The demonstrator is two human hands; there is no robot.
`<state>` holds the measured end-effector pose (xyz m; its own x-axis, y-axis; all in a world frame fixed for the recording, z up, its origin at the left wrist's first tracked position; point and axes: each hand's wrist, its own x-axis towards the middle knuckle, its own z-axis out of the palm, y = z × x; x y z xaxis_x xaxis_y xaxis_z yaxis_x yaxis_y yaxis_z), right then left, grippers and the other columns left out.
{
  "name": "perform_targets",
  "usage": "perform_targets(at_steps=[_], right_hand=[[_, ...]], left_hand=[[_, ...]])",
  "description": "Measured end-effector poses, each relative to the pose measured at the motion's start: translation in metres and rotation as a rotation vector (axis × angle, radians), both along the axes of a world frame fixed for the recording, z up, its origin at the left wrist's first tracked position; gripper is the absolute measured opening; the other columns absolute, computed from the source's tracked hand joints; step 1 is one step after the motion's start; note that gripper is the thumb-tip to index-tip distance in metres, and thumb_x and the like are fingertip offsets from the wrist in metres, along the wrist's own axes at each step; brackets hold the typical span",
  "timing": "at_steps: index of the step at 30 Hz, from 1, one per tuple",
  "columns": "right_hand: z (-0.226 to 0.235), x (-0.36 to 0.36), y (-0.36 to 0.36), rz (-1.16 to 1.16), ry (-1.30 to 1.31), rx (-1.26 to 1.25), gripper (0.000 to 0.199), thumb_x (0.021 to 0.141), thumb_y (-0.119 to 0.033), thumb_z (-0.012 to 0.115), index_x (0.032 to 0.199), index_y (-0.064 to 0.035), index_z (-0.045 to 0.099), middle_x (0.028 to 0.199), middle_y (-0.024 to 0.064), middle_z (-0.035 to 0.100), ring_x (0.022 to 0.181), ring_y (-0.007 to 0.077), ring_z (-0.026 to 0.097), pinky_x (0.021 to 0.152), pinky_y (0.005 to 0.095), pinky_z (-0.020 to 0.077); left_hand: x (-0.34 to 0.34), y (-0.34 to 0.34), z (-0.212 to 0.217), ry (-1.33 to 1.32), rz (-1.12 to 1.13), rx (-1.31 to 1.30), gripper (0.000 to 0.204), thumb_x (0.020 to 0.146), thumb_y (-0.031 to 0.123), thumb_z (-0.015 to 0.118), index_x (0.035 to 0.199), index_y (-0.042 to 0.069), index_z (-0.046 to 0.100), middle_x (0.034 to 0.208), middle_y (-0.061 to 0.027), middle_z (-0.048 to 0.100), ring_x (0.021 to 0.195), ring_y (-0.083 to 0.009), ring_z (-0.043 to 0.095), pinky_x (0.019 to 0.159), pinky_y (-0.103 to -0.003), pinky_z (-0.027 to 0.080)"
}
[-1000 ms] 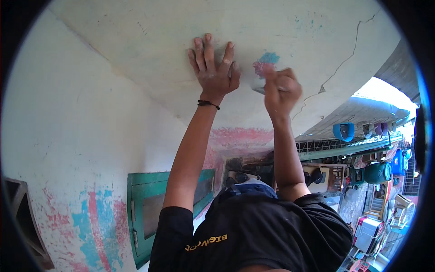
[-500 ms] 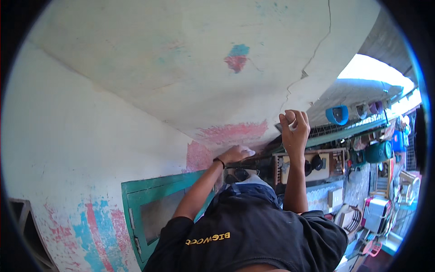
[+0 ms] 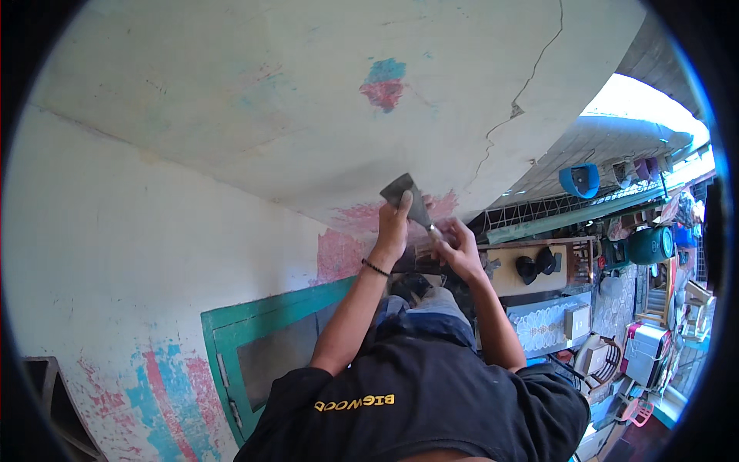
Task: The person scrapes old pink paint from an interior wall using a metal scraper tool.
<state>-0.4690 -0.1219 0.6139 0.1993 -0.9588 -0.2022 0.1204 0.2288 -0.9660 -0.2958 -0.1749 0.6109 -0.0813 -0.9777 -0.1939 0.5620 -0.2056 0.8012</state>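
Note:
A putty knife (image 3: 418, 212) with a broad grey blade is held between my two hands in front of the wall. My left hand (image 3: 392, 231), with a dark bead bracelet at the wrist, grips the blade, its thumb lying along the flat face. Around the handle, the fingers of my right hand (image 3: 459, 250) are closed; they are slightly blurred. Behind the tool, the whitish wall (image 3: 308, 138) carries a worn pink patch (image 3: 339, 258) near my left hand. Higher up is a blue and pink patch (image 3: 383, 83).
A long jagged crack (image 3: 517, 112) runs down the upper right wall. On the left below my arm is a green-framed window (image 3: 212, 339). To the right stand a wooden bench (image 3: 531, 254), a chair (image 3: 600, 358), a green drum (image 3: 650, 246) and a hanging blue bucket (image 3: 579, 181).
My right hand has come down and left, toward my left hand. My left hand has risen from low by the wall onto the blade, which now shows broad side on.

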Motion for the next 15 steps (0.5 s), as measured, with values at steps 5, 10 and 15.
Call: perform_targets(at_steps=[5,10,15], right_hand=[[0.001,0.044,-0.040,0.026,0.016,-0.176,0.019,0.103,-0.018,0.059,0.101,-0.0001,0.056,0.067,0.0017,0.060,0.053,0.0087,0.057,0.046,0.0254,0.0424],[-0.016,0.077,-0.072,0.001,-0.062,-0.175,0.037,0.108,-0.033,0.049,0.095,-0.0002,0.060,0.060,0.0006,0.053,0.048,0.0080,0.049,0.046,0.0258,0.0391],[-0.009,0.091,-0.097,-0.106,0.231,-0.168,0.063,0.106,-0.048,0.049,0.068,0.0008,0.061,0.055,0.0015,0.054,0.049,0.0090,0.049,0.048,0.0294,0.0389]], left_hand=[[0.015,-0.031,0.030,-0.245,-0.041,-0.173,0.050,0.102,0.040,0.061,0.115,-0.008,0.063,0.106,-0.0191,0.072,0.099,-0.0276,0.072,0.089,-0.040,0.058],[0.024,-0.054,0.024,-0.164,-0.009,-0.136,0.046,0.102,0.037,0.061,0.111,-0.008,0.065,0.101,-0.0195,0.073,0.098,-0.0284,0.073,0.083,-0.038,0.059],[0.029,-0.063,0.019,-0.140,0.047,-0.139,0.045,0.102,0.036,0.062,0.108,-0.009,0.065,0.098,-0.0206,0.073,0.092,-0.0306,0.074,0.078,-0.038,0.060]])
